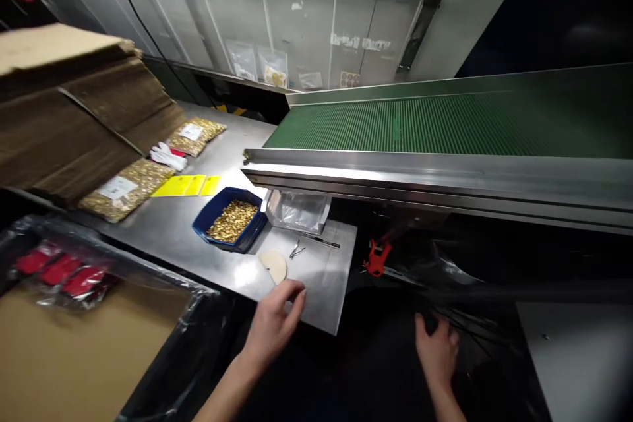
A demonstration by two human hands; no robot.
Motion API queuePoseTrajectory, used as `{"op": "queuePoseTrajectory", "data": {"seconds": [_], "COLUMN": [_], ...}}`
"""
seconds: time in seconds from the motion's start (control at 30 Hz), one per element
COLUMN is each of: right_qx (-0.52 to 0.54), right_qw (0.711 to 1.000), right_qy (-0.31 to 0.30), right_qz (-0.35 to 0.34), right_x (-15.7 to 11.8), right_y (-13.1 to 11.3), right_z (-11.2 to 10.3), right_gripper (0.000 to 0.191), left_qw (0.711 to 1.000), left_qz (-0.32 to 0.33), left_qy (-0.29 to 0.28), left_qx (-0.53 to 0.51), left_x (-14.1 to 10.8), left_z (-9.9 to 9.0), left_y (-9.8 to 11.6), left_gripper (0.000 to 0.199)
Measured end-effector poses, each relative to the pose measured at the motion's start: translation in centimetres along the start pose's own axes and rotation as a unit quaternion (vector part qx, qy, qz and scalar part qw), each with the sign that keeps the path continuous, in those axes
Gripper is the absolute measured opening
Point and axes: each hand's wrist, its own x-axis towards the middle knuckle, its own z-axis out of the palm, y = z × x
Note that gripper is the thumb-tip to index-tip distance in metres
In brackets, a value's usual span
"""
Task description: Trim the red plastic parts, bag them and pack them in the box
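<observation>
"Where is the pale disc [274, 265]?"

"Flat on the metal table [326, 297], toward its near right end, with the blue tub [253, 232] of gold pieces [232, 219] to its left and farther off, and the small pliers [297, 250] just to its right"

"And the left hand [271, 318]?"

"Right beside the disc on the near side. Thumb and forefinger curve toward each other, the other fingers folded; whether they touch the disc or pinch anything small, I can't tell"

"The right hand [439, 349]?"

"Well apart to the right, over the dark area beyond the table. Its thumb stands off from curled fingers, but it's too dark there to tell if it holds something"

"How would that disc handle?"

"Light, I'd guess, thin and perhaps a bit flexible. Lying flat on smooth metal, it may slide before it lifts, so I'd take it by the near rim, thumb below and forefinger on top, keeping clear of the dark mark on its face"
</observation>
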Motion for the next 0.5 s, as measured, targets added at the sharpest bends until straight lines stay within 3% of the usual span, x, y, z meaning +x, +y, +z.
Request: {"op": "queuePoseTrajectory", "data": {"seconds": [0.07, 0.13, 0.2, 0.23, 0.3, 0.37, 0.5], "right_qx": [0.015, 0.025, 0.03, 0.032, 0.035, 0.04, 0.06], "right_qw": [1.0, 1.0, 0.999, 0.999, 0.998, 0.996, 0.997], "right_qy": [-0.003, -0.005, -0.004, -0.004, -0.004, -0.011, -0.015], "right_qz": [-0.004, -0.016, -0.032, -0.041, -0.058, -0.073, -0.055], "right_x": [0.0, 0.1, 0.2, 0.2, 0.0, -0.4, -2.3], "right_y": [-0.1, -0.6, -1.2, -1.4, -1.5, -1.2, 0.5], "right_z": [0.0, 0.1, 0.3, 0.3, 0.3, 0.0, -0.8], "right_gripper": [0.067, 0.068, 0.069, 0.069, 0.07, 0.071, 0.067], "left_qw": [0.996, 0.983, 0.972, 0.972, 0.975, 0.971, 0.95], "left_qz": [-0.043, -0.091, -0.126, -0.135, -0.142, -0.147, -0.15], "left_qy": [0.067, 0.133, 0.152, 0.132, 0.051, -0.049, -0.179], "left_qx": [0.038, 0.086, 0.128, 0.142, 0.164, 0.182, 0.21], "left_x": [0.9, 3.5, 7.2, 9.1, 12.7, 15.3, 17.1], "left_z": [-4.6, -8.9, -12.0, -13.0, -13.6, -13.0, -11.4], "left_y": [-1.9, -4.6, -7.7, -9.2, -12.0, -14.3, -17.4], "left_gripper": [0.025, 0.034, 0.038, 0.035, 0.026, 0.025, 0.034]}}
